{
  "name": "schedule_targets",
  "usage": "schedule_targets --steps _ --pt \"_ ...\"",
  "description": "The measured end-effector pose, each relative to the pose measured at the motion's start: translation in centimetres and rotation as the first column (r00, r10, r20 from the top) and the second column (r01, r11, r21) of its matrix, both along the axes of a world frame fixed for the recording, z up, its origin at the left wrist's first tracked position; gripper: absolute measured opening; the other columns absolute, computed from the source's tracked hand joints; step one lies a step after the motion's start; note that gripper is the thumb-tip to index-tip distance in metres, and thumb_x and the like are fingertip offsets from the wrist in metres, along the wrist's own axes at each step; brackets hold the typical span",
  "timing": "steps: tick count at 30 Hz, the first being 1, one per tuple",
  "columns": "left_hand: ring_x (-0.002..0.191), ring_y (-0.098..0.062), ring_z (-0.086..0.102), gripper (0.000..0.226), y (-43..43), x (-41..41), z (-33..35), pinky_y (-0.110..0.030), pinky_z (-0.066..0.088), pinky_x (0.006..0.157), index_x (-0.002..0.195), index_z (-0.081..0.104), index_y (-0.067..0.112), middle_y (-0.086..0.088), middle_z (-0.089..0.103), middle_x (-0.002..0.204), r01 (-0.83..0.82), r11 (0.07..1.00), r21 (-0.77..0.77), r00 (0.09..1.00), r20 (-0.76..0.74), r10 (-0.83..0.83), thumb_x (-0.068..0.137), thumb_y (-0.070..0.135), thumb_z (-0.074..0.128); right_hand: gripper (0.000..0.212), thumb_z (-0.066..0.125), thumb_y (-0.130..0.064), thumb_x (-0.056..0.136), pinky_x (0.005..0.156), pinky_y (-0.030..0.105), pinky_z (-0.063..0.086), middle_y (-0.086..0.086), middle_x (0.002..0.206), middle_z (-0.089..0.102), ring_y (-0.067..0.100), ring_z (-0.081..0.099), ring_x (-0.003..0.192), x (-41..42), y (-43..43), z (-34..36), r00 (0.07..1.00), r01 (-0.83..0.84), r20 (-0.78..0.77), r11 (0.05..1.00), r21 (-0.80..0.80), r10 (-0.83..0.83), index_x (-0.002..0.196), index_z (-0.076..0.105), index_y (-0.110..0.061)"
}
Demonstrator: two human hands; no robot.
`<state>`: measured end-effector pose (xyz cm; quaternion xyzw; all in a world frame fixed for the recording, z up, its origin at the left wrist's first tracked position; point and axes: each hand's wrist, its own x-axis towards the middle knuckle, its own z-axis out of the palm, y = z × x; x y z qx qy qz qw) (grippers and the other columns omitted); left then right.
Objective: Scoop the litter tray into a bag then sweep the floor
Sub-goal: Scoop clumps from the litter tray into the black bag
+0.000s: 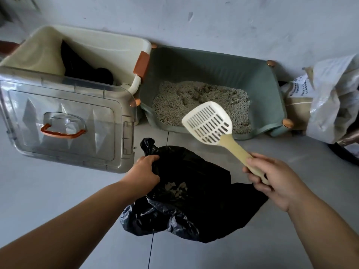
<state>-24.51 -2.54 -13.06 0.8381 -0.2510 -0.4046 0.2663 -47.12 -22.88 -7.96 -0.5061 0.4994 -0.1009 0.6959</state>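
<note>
Nearest the camera, two bare forearms reach forward and down over the grey floor point(58, 191). Between them the black bag point(194, 210) lies crumpled and open on the floor, with a few pale clumps point(175, 188) already resting inside it, so at least one scoop's worth appears to have gone in.

The left hand point(144, 171) grips the bag's near-left edge, fingers curled into the plastic, and seems to hold the mouth open. The right hand point(272, 175) is wrapped round the beige handle of the scoop point(208, 123), wrist bent so the handle slants up and to the left. The slotted white head looks empty and hangs above the tray's near rim, between bag and litter.

Beyond it, the green litter tray point(213, 63) sits on the floor against the wall, its grey litter point(194, 101) uneven and dug over. I judge the scooping to be part done, with more passes likely; whether waste is left in the litter cannot be told. The sweeping looks unstarted, and no broom shows.

To the tray's left stands a cream storage bin point(108, 47) with its clear lid point(64, 121) leaning in front; to the right slumps a white sack point(330, 98)
</note>
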Motion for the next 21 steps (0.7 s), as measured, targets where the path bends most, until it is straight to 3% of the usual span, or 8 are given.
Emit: schedule_targets --steps 5,9,13,15,21 --pt "0.113 -0.025 0.056 0.069 -0.3 0.2 -0.1 -0.03 0.053 0.089 0.147 0.039 0.017 -0.006 0.043 0.138 -0.028 0.999 -0.029 1.0 -0.012 0.028 0.082 -0.002 0.056 0.014 0.045 -0.008 0.096 0.025 0.012 0.016 0.009 0.071 0.053 0.002 0.041 0.035 5.8 -1.8 -0.9 0.987 0.156 0.016 0.982 0.104 -0.159 0.088 0.056 -0.004" --pt "0.112 -0.023 0.057 0.07 -0.2 0.4 -0.3 -0.028 0.053 0.088 0.146 0.04 0.017 -0.005 0.044 0.138 -0.045 0.998 -0.034 0.999 -0.024 0.045 0.081 -0.002 0.056 0.014 0.037 -0.005 0.098 0.024 0.012 0.019 0.009 0.074 0.049 0.002 0.04 0.033 10.3 -3.0 -1.9 0.98 0.19 0.011 0.947 0.257 -0.199 0.092 0.05 -0.005" --pt "0.118 -0.02 0.052 0.07 -0.3 0.6 -0.6 -0.03 0.05 0.097 0.146 0.04 0.02 -0.001 0.043 0.138 -0.035 0.999 -0.028 0.999 -0.031 0.034 0.081 0.0 0.056 0.016 0.034 -0.001 0.097 0.027 0.012 0.02 0.009 0.076 0.049 0.003 0.038 0.039 14.0 -3.4 -3.7 0.975 0.221 -0.035 0.929 0.296 -0.221 0.089 0.047 -0.005" --pt "0.118 -0.018 0.052 0.07 -0.4 0.5 -0.7 -0.029 0.05 0.098 0.146 0.04 0.021 0.0 0.044 0.138 -0.027 0.999 -0.032 0.999 -0.033 0.026 0.081 0.0 0.056 0.017 0.034 0.0 0.096 0.027 0.012 0.021 0.009 0.079 0.049 0.003 0.039 0.033 15.4 -3.5 -4.6 0.966 0.253 -0.023 0.916 0.312 -0.259 0.087 0.047 -0.004" --pt "0.115 -0.016 0.053 0.071 -0.2 0.9 -1.3 -0.022 0.05 0.09 0.147 0.038 0.022 0.002 0.043 0.137 -0.023 0.999 -0.038 0.997 -0.074 0.02 0.082 0.0 0.056 0.017 0.04 -0.003 0.098 0.03 0.012 0.026 0.009 0.085 0.054 0.002 0.043 0.031 17.9 -5.0 -6.6 0.918 0.339 0.049 0.841 0.423 -0.394 0.085 0.051 -0.005"
